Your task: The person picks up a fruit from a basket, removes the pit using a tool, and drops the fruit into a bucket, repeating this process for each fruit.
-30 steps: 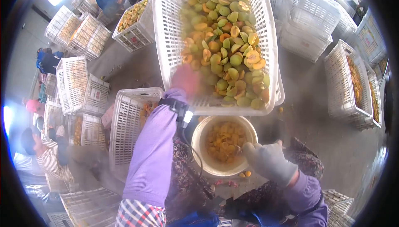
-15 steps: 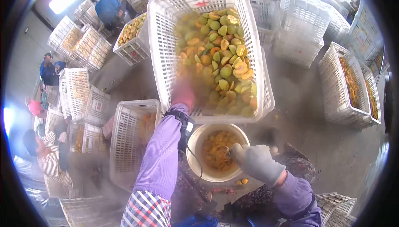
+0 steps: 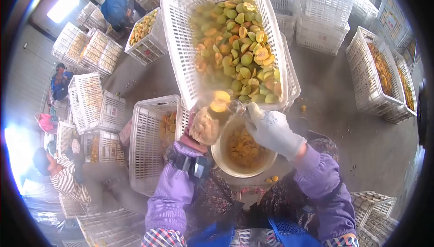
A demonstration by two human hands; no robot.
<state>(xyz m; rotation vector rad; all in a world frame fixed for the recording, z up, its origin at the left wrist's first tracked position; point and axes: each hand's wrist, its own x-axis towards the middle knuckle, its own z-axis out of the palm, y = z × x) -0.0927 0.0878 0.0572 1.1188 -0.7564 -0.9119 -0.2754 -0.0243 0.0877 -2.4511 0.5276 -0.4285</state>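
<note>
My left hand (image 3: 202, 126), in a stained glove, is above the left rim of a white bucket (image 3: 244, 174) and holds a cut fruit half (image 3: 220, 101) with orange flesh. My right hand (image 3: 275, 130), in a pale glove, is closed on a small metal tool (image 3: 237, 107), whose end is beside the fruit. Orange fruit pieces (image 3: 246, 147) lie in the bucket. Just beyond both hands stands a large white crate (image 3: 174, 34) of green and orange fruit halves (image 3: 244, 59).
A white crate (image 3: 138, 145) with orange pieces stands left of the bucket. More fruit crates (image 3: 384, 109) are at the right, with stacked crates (image 3: 323, 16) behind. A person in a striped shirt (image 3: 68, 177) sits at the left; another in blue (image 3: 115, 9) is farther back.
My left hand has come out of the large crate toward me and now holds a fruit half. My right hand has risen from the bucket with the tool to meet it. The view has shifted slightly.
</note>
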